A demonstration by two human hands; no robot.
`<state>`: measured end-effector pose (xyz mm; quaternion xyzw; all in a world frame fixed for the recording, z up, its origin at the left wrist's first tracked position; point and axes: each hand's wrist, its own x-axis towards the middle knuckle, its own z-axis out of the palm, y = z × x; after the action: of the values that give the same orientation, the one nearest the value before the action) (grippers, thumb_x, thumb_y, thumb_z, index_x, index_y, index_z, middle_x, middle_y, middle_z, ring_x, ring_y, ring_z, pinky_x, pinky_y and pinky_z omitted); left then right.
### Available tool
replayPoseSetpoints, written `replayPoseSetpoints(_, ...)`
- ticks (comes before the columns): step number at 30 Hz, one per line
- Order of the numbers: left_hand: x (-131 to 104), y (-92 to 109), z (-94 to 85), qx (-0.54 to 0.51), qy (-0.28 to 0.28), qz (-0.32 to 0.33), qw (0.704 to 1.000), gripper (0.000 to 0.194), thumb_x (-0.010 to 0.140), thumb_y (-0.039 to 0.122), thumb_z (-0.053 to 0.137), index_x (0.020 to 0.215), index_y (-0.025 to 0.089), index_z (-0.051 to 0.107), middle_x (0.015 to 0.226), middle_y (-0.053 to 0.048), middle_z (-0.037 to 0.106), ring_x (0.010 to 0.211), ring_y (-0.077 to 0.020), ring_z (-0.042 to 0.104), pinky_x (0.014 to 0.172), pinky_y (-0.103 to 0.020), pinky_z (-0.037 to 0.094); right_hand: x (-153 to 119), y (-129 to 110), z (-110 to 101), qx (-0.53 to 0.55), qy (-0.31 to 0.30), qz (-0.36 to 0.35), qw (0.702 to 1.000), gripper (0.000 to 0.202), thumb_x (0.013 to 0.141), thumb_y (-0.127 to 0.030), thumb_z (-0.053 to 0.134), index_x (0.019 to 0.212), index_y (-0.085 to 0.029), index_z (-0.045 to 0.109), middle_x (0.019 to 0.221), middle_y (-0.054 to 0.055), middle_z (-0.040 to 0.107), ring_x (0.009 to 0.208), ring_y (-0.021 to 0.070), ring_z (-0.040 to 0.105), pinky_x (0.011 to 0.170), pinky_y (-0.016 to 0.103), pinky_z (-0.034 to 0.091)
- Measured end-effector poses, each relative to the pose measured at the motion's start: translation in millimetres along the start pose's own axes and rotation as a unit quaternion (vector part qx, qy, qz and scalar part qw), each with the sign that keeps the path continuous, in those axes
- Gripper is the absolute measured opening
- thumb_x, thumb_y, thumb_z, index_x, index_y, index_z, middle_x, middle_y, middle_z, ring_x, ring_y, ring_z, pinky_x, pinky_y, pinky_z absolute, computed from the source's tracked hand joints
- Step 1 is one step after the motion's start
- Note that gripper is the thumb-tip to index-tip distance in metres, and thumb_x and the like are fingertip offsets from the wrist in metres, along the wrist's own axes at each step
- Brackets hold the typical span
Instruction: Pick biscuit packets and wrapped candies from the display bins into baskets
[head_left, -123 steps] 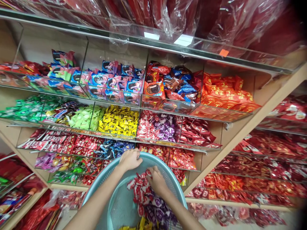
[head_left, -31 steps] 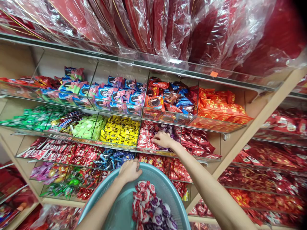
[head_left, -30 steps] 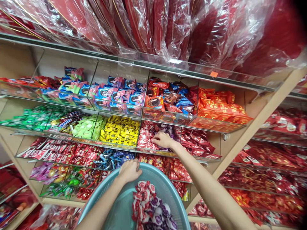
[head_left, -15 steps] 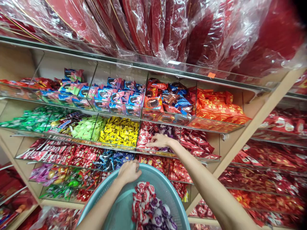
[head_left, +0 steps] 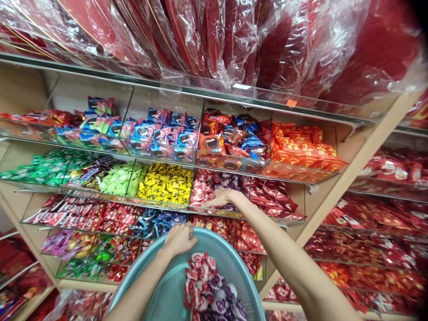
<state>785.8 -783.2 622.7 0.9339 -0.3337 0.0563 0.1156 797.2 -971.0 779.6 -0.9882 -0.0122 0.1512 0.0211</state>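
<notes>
My left hand [head_left: 180, 238] is closed over the far rim of a teal plastic basket [head_left: 244, 272]. Wrapped candies lie inside it, red-and-white ones [head_left: 199, 278] beside purple-and-white ones [head_left: 222, 296]. My right hand [head_left: 222, 198] reaches over the front lip of a shelf compartment, palm down with its fingers stretched to the left. Beneath and around it are loose red-and-white candies [head_left: 200, 185] and purple-wrapped candies [head_left: 229, 182] of the same look. The fingertips are partly hidden, and no candy shows in them.
Yellow-wrapped candies [head_left: 165, 183] fill the compartment to the left, and red packets [head_left: 267, 196] the one to the right. Clear dividers and a glass shelf [head_left: 234, 165] with cookie packs above bound the reach. Plastic-wrapped red items [head_left: 214, 40] hang over the top.
My right hand has flattened, its fingers stretching out lower over the candies. My left hand and the basket stay in place. The view shifts slightly.
</notes>
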Motion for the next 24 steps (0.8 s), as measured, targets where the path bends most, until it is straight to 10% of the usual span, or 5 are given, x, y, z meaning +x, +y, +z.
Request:
replayPoseSetpoints(8, 1, 1, -1.6, -0.002, -0.002, -0.003, 1.0, 0.017, 0.074, 0.032, 0.046, 0.062, 0.021, 0.051, 0.08, -0.001, 0.063, 0.072, -0.0179, 0.061, 0.062, -0.027, 0.038, -7, -1, -6, 0.001, -0.022, -0.021, 1.0, 0.096, 0.053, -0.083, 0.044, 0.121, -0.015, 0.054, 0.132, 0.015, 0.047, 0.116, 0.0337, 0.046, 0.093, 0.041, 0.038)
replayPoseSetpoints(24, 1, -1, 3.1, 0.006, 0.009, 0.003, 1.0, 0.019, 0.074, 0.033, 0.046, 0.06, 0.021, 0.05, 0.077, -0.001, 0.063, 0.068, -0.0166, 0.059, 0.059, -0.027, 0.035, -10, -2, 0, 0.039, 0.022, -0.082, 0.996, 0.066, 0.058, -0.084, 0.038, 0.068, -0.022, 0.059, 0.086, 0.007, 0.063, 0.077, 0.0251, 0.055, 0.063, 0.035, 0.037)
